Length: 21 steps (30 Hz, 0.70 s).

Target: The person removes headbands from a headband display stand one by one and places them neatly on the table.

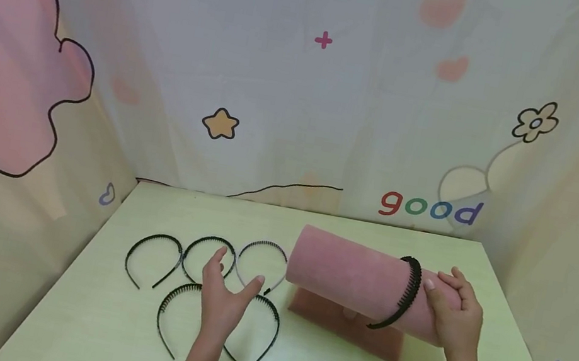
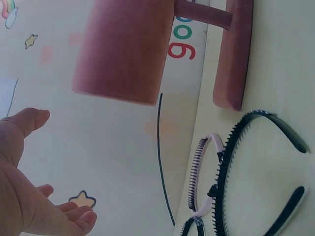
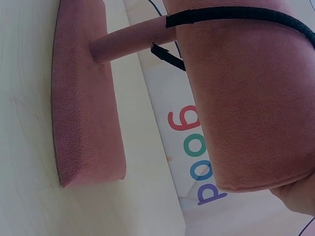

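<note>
A pink plush headband stand (image 1: pixel 349 270), a thick roll on a short post and flat base, stands on the right half of the table. A black toothed headband (image 1: pixel 409 293) sits around the roll toward its right end. My right hand (image 1: pixel 459 314) grips that right end, thumb on the near face; in the right wrist view only a bit of the hand shows past the roll. My left hand (image 1: pixel 224 304) hovers over the loose headbands with thumb and fingers spread, holding nothing. Beneath it, the front black headbands (image 1: pixel 274 322) are partly hidden.
In the back row lie two dark headbands (image 1: pixel 158 236) and a pale lilac one (image 1: pixel 282 281) with dark teeth. The stand's base (image 1: pixel 377 343) rests on the pale table (image 1: pixel 87 325). A printed curtain (image 1: pixel 284 77) closes off the back and sides.
</note>
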### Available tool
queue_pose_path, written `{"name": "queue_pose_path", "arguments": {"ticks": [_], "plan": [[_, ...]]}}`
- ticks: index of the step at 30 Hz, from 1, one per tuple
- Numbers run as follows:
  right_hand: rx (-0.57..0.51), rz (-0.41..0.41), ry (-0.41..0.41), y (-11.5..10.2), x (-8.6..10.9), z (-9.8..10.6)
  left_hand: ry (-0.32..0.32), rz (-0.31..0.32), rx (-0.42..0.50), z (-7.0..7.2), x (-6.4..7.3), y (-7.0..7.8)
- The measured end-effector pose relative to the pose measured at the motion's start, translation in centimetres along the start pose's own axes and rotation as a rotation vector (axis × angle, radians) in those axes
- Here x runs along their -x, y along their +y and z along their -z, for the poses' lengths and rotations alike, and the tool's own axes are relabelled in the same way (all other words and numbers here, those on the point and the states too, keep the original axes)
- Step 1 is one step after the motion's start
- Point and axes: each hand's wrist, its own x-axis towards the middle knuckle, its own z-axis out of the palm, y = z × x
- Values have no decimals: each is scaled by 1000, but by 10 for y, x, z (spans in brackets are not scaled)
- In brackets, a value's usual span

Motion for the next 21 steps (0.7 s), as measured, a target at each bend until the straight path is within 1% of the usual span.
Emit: {"name": "queue_pose_path", "arguments": {"ticks": [3,7,13,16,21], "plan": [[-13,-1,-10,0,0,-1,-12,-55,-8,-5,1,5],[-8,4,0,1,-1,-1,-28,-114,-17,-13,2,11],[-8,49,14,5,-2,-2,-72,-162,-9,-25,5,20],[-15,65,17,6,-2,-2,-99,-207,-2,-31,7,24],[-27,66,19,7,-3,-2,-149,-243,18,-39,9,31]]}}
